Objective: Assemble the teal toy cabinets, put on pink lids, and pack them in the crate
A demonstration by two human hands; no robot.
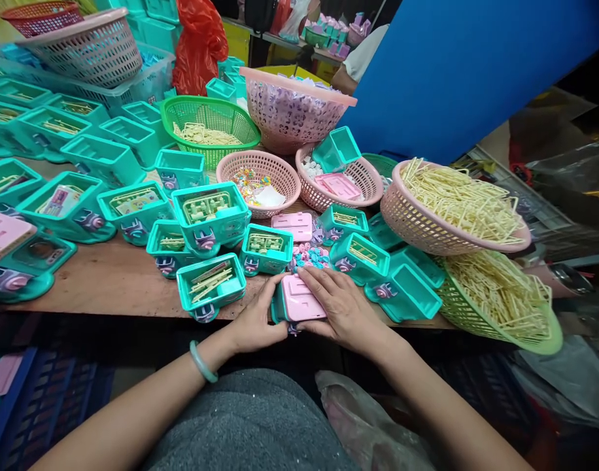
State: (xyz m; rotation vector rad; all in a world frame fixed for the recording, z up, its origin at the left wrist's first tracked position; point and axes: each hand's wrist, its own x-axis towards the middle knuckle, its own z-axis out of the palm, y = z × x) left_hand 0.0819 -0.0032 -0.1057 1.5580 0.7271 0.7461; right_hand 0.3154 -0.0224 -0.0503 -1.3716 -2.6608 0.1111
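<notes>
At the table's front edge, a small teal plastic box with a pink lid [303, 302] sits between my two hands. My left hand [257, 318] grips its left side, thumb near the front. The fingers of my right hand [346, 304] lie over the lid's right part, with the thumb along the front edge. A purple clasp on the box's front is partly covered. Just behind the box is a pile of small pink and blue plastic pieces [310, 256], with another pink lid [292, 226] beyond it.
Open teal boxes [211, 281] holding pale yellow plastic parts crowd the left; more stand right [361, 256]. Baskets heaped with yellow sticks [456, 203] rise at right. Behind are a green basket [211, 111] and a tall pink basket [299, 111]. A blue panel [456, 72] slants at back.
</notes>
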